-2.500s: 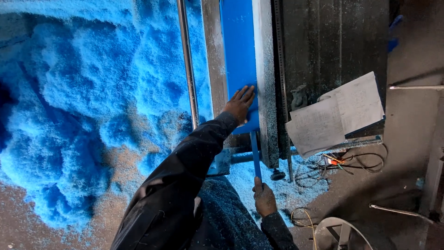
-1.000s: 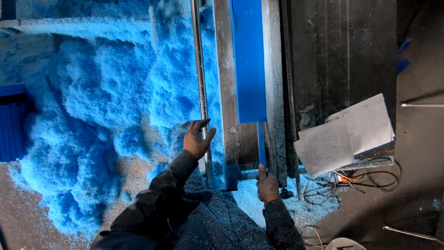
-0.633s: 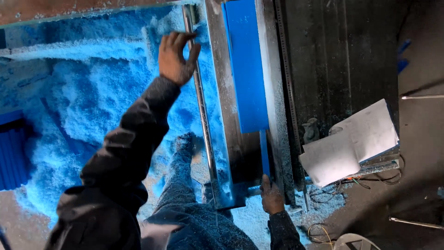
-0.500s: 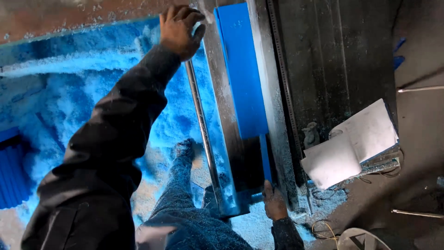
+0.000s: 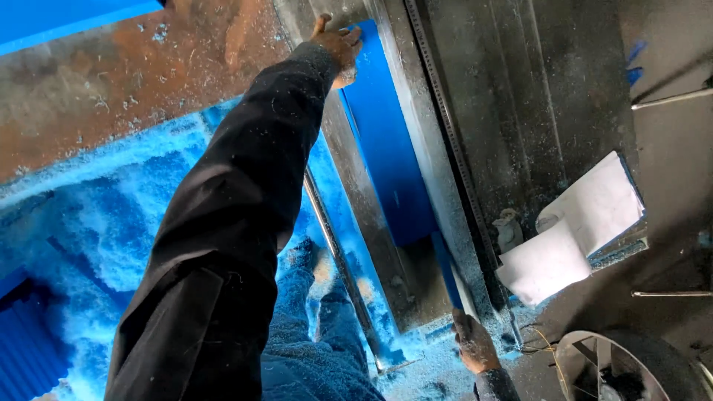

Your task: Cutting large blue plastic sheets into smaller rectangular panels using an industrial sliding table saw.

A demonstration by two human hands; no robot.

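Hands at opposite ends of a long blue board: the left hand [image 5: 338, 46] reaches far up the machine, its palm and fingers laid loosely open against the far end of the blue board [image 5: 390, 156], gripping nothing that can be seen, while the right hand [image 5: 474, 343] sits near the bottom of the view with fingers curled about the board's near end, where a narrower blue strip runs down to it. Whether that hand clasps the strip fully cannot be told, since dust and the wrist hide the fingertips.

The board lies lengthwise between a grey metal rail [image 5: 434, 186] on its right and a flat steel bar [image 5: 364, 215] on its left, with a thin round rod [image 5: 338, 256] running alongside farther left. Blue shavings [image 5: 96, 223] are heaped deep across the left of the scene and dust the person's dark sleeve [image 5: 230, 223] and trousers. White paper sheets [image 5: 579, 230] rest on the dark machine bed at right, and part of a fan guard [image 5: 631, 367] shows at the near right corner.

Judged from this stance, the work is handling the board along its channel. Doing it well would mean keeping the far hand flat so the board stays seated against the rail, matching the pressure of both hands so it does not twist, and keeping fingers off the board's edges, where they could be pinched against the steel.
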